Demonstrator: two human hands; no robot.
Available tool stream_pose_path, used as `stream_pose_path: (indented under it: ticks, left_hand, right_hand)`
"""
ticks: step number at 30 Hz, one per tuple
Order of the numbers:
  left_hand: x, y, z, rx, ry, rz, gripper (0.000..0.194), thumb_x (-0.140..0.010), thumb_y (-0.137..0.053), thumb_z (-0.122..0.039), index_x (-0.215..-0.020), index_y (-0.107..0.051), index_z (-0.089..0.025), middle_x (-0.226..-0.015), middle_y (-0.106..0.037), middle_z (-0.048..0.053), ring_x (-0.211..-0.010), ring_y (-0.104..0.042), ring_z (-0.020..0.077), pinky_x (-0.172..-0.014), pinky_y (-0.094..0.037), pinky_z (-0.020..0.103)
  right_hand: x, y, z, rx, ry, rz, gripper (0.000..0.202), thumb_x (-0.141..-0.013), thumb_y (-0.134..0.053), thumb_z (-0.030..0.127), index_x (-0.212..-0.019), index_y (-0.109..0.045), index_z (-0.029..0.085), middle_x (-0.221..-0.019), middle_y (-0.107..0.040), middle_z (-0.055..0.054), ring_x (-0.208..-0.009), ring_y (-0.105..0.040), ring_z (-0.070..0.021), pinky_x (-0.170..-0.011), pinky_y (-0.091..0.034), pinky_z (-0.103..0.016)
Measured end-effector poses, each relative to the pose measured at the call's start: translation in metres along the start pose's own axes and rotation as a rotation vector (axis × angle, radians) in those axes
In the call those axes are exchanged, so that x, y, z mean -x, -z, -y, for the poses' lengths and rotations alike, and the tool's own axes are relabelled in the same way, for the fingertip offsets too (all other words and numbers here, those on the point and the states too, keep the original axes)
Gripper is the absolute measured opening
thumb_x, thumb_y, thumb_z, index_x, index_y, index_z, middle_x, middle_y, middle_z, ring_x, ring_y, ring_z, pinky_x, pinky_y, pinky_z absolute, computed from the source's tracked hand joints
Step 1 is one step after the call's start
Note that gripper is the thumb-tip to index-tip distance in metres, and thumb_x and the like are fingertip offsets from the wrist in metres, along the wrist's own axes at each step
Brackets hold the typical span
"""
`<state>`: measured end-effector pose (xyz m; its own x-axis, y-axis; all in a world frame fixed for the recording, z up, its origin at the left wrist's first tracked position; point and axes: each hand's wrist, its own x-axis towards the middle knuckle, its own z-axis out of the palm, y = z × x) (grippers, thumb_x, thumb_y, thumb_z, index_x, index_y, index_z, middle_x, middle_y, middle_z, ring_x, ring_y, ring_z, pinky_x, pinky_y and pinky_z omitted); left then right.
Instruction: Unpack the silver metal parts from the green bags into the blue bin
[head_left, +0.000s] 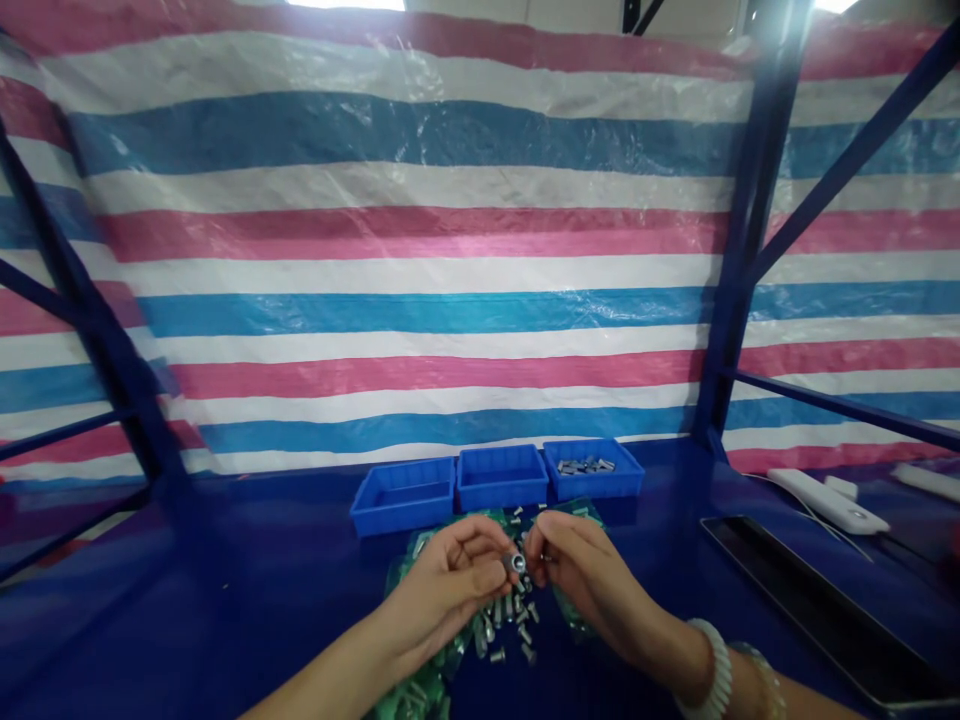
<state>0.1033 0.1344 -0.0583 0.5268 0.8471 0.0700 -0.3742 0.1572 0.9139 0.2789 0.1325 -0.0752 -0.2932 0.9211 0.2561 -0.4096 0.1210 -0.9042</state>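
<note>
Between the thumb and fingers of my left hand [457, 590] is a small round metal fitting [517, 563], its hollow end turned toward me. Close by on the right, my right hand [574, 560] has its fingertips pinched together; whether anything is in them is hidden. Below both hands a loose pile of small metal fasteners [523, 632] lies on the blue table. Green plastic bags [421, 690] lie under and around the pile, partly covered by my hands and left forearm.
Three blue bins stand in a row behind my hands: a left bin [403, 522], a middle bin [502, 495] and a right bin [600, 487] holding metal parts. On the right are a dark flat tablet-like slab [817, 610] and a white power strip [829, 502]. Blue frame posts [739, 240] flank the table.
</note>
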Motion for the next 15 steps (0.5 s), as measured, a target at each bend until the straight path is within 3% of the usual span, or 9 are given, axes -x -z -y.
stream_pose_path:
  ticks: [3, 6, 11, 15]
  left_hand:
    - [-0.0003, 0.0005, -0.0007, -0.123, -0.147, 0.035, 0.025, -0.064, -0.085, -0.02, -0.08, -0.065, -0.015, -0.079, -0.066, 0.001, -0.073, -0.063, 0.0109, -0.068, -0.049, 0.02]
    - [0.0008, -0.001, -0.0017, -0.249, -0.24, 0.035, 0.02, -0.07, -0.079, -0.017, -0.083, -0.064, -0.017, -0.081, -0.064, 0.001, -0.074, -0.063, 0.013, -0.071, -0.051, 0.026]
    - [0.0035, -0.0045, 0.0005, -0.344, -0.339, -0.025, 0.02, -0.071, -0.076, -0.017, -0.086, -0.063, -0.019, -0.083, -0.062, 0.001, -0.072, -0.062, 0.0142, -0.066, -0.052, 0.027]
    - [0.004, -0.0047, 0.0043, -0.363, -0.406, -0.052, 0.019, -0.072, -0.074, -0.015, -0.086, -0.063, -0.02, -0.088, -0.061, 0.002, -0.081, -0.062, 0.0161, -0.069, -0.053, 0.027]
  right_hand:
    - [0.0023, -0.0011, -0.0035, -0.096, -0.11, 0.121, 0.045, -0.084, -0.059, 0.055, -0.064, -0.063, 0.015, -0.061, -0.059, -0.003, -0.056, -0.052, -0.0131, -0.055, -0.039, -0.025]
    - [0.0047, -0.0015, -0.0061, -0.108, -0.183, 0.163, 0.046, -0.085, -0.058, 0.056, -0.068, -0.064, 0.013, -0.061, -0.061, -0.004, -0.054, -0.053, -0.0124, -0.053, -0.039, -0.024]
    - [0.0058, -0.0015, -0.0048, -0.15, -0.24, 0.188, 0.03, -0.08, -0.071, 0.042, -0.073, -0.066, 0.012, -0.066, -0.061, -0.003, -0.058, -0.054, -0.0105, -0.055, -0.04, -0.021]
    - [0.0041, -0.0011, -0.0042, -0.25, -0.26, 0.203, 0.023, -0.075, -0.077, 0.033, -0.074, -0.065, 0.014, -0.07, -0.058, -0.001, -0.065, -0.054, -0.0103, -0.062, -0.042, -0.022]
